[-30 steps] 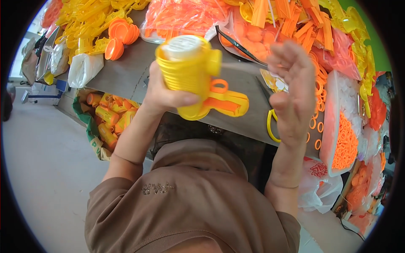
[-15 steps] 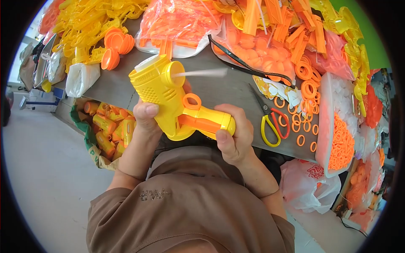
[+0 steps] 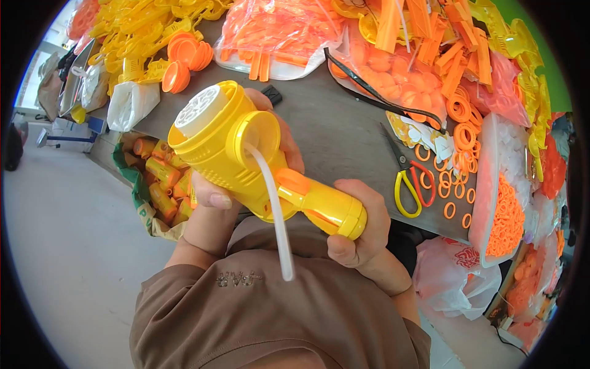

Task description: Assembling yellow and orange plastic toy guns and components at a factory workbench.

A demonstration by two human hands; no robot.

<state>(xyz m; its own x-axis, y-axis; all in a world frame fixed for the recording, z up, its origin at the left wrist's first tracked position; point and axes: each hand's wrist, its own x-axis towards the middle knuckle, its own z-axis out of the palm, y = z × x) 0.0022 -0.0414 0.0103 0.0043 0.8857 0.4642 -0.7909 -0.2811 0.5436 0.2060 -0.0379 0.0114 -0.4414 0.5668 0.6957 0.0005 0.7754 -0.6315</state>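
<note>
Both hands hold a yellow plastic toy gun (image 3: 215, 157) over the near edge of the table. My left hand (image 3: 212, 194) is wrapped round its thick barrel, thumb below and fingers on the far side. My right hand (image 3: 365, 224) grips the end of the handle (image 3: 332, 209), which has an orange strip. A white perforated disc (image 3: 200, 107) sits in the barrel's open end. From a round side opening hangs a thin translucent tube (image 3: 278, 221), its free end over my shirt. An orange trigger-like part (image 3: 294, 181) shows where handle and barrel meet.
Scissors (image 3: 405, 175) with red and yellow handles lie right, beside loose orange rings (image 3: 450, 210). A clear bin (image 3: 478, 237) holds small orange rings and white pieces. Bags of orange parts (image 3: 276, 37) and piled yellow shells (image 3: 132, 37) line the back. A sack (image 3: 132, 200) of yellow-orange pieces stands lower left.
The toy gun has been turned, so the white disc and side opening face up more. The tube, which pointed right, now hangs down toward me. Both hands keep their hold.
</note>
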